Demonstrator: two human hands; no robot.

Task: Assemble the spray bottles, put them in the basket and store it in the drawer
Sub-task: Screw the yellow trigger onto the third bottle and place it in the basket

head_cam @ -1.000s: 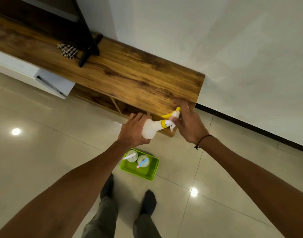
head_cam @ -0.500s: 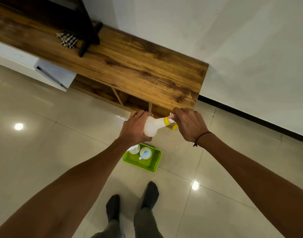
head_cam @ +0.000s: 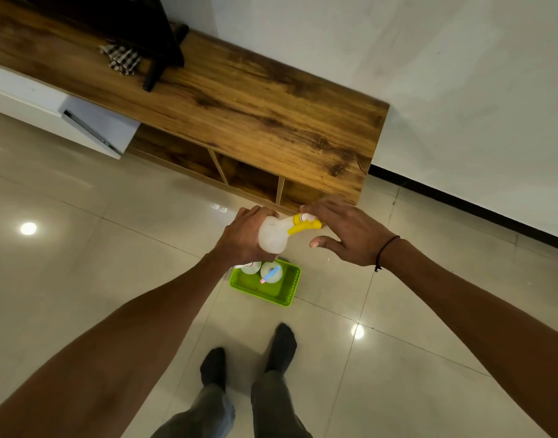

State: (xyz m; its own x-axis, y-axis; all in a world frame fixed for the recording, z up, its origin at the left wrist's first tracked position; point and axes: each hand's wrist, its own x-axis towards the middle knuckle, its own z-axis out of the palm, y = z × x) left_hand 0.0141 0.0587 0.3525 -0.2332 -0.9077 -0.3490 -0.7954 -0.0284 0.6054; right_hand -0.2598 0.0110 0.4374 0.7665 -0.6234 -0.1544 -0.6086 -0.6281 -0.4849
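Nearest, a green basket (head_cam: 284, 295) sits on the tiled floor (head_cam: 81, 235) with two spray bottles (head_cam: 270, 272) upright in its left end; no label is readable. Above it, the left hand (head_cam: 243, 237) is wrapped around a white bottle (head_cam: 273, 233), while the right hand (head_cam: 350, 232), fingers spread, touches its yellow sprayer head (head_cam: 303, 225). Beyond stands the wooden surface (head_cam: 239, 102).
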